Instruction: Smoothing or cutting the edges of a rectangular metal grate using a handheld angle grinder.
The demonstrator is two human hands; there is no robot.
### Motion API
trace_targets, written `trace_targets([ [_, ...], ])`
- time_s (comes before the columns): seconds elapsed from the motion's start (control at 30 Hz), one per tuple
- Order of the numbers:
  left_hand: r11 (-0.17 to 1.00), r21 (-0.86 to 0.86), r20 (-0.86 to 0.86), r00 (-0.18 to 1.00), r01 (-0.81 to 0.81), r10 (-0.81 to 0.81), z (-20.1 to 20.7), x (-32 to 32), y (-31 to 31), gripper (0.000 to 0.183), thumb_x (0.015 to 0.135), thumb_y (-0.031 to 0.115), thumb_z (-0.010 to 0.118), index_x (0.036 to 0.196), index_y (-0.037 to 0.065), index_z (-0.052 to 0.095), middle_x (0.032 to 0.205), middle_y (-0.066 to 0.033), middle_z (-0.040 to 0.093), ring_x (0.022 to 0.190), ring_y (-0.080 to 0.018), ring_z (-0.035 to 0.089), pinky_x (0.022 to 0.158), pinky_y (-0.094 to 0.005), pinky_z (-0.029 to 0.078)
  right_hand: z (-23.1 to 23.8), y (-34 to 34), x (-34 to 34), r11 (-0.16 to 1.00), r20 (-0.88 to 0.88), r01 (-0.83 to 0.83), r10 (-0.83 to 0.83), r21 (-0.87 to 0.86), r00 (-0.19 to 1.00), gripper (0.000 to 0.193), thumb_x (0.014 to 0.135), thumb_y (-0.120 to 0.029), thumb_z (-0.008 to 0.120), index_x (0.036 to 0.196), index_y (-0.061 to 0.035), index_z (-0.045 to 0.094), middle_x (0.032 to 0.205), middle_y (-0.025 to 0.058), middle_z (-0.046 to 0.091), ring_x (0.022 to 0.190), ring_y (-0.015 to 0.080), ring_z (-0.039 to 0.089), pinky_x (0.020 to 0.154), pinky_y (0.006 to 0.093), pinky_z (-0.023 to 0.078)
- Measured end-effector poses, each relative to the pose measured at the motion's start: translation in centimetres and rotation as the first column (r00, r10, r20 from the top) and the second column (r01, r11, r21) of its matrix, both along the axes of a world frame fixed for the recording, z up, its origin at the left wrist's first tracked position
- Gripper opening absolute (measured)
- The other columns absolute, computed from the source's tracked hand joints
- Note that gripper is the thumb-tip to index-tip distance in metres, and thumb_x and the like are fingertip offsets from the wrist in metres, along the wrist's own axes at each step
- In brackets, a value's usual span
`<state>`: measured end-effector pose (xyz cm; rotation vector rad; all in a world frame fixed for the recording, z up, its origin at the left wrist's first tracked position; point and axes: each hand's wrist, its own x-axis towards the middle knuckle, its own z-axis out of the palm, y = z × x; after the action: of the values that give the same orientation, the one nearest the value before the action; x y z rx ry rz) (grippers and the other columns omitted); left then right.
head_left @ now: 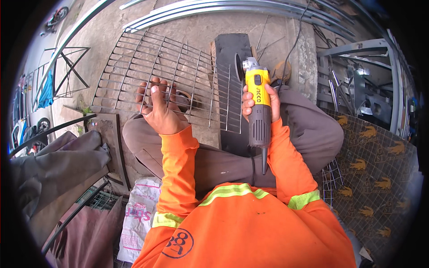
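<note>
My right hand is wrapped round the body of a yellow and dark grey angle grinder. The grinder stands nearly upright in the picture, its cord end toward me and its dark disc at the far left of its head. Whether the disc spins cannot be made out. With the thumb raised, my left hand has its fingers curled through the near edge of a wire grid. The grid's right end lies over a dark board, just left of the grinder.
Long metal profiles lie across the far ground. At the right are a grey metal frame and a dark printed sheet. Grey cloth and a white sack sit at the left. A black cable runs beyond the grinder.
</note>
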<state>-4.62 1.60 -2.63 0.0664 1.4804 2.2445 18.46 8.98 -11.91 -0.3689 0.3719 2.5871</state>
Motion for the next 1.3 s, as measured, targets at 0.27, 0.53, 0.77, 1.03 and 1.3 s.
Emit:
trace_targets([
  [0.27,1.000,0.027,0.007,1.000,-0.007,0.007,-0.1,0.0,-0.2,0.040,0.097,0.009,0.063,0.131,0.012,0.043,0.122,-0.0117,0.063,0.104,-0.0218,0.062,0.090,-0.0439,0.053,6.1,-8.6,3.1,0.996,0.161,-0.084,0.086,-0.016,0.983,0.052,0.090,-0.045,0.065,0.119,-0.0031,0.053,0.092,0.0118,0.061,0.076,0.0232,0.064,0.069,0.0414,0.054],
  [0.53,1.000,-0.025,0.026,1.000,0.006,-0.005,-2.6,-3.3,0.3,0.035,0.097,0.010,0.062,0.127,0.014,0.045,0.122,-0.0122,0.066,0.104,-0.0229,0.064,0.086,-0.0425,0.055,11.2,-14.1,6.6,0.974,0.245,-0.201,0.221,-0.103,0.944,0.052,0.088,-0.043,0.066,0.120,-0.0037,0.053,0.092,0.0124,0.061,0.076,0.0237,0.063,0.068,0.0414,0.054],
  [0.77,0.999,-0.037,0.039,0.999,0.035,-0.034,-3.6,-4.9,0.8,0.032,0.097,0.010,0.062,0.124,0.016,0.046,0.120,-0.0105,0.068,0.102,-0.0221,0.066,0.085,-0.0410,0.056,13.6,-12.1,7.7,0.903,0.531,-0.427,0.387,-0.052,0.753,0.047,0.087,-0.038,0.067,0.117,-0.0050,0.052,0.090,0.0126,0.062,0.073,0.0211,0.064,0.065,0.0349,0.057],
  [1.03,0.998,-0.046,0.091,0.995,0.033,-0.029,-2.9,-3.9,0.0,0.035,0.097,0.010,0.062,0.126,0.018,0.044,0.120,-0.0093,0.067,0.103,-0.0213,0.064,0.087,-0.0417,0.053,11.2,-9.3,5.3,0.886,0.571,-0.463,0.384,-0.007,0.726,0.048,0.087,-0.037,0.067,0.118,-0.0033,0.052,0.089,0.0147,0.061,0.072,0.0241,0.065,0.064,0.0392,0.059],
  [1.3,0.998,-0.061,0.137,0.991,0.011,-0.003,-4.4,-5.2,-0.1,0.036,0.096,0.009,0.063,0.127,0.016,0.045,0.120,-0.0112,0.067,0.103,-0.0227,0.065,0.086,-0.0427,0.054,6.1,-2.2,2.9,0.897,0.578,-0.431,0.300,0.100,0.759,0.047,0.087,-0.037,0.067,0.115,-0.0024,0.053,0.088,0.0123,0.062,0.070,0.0231,0.066,0.062,0.0395,0.059],
])
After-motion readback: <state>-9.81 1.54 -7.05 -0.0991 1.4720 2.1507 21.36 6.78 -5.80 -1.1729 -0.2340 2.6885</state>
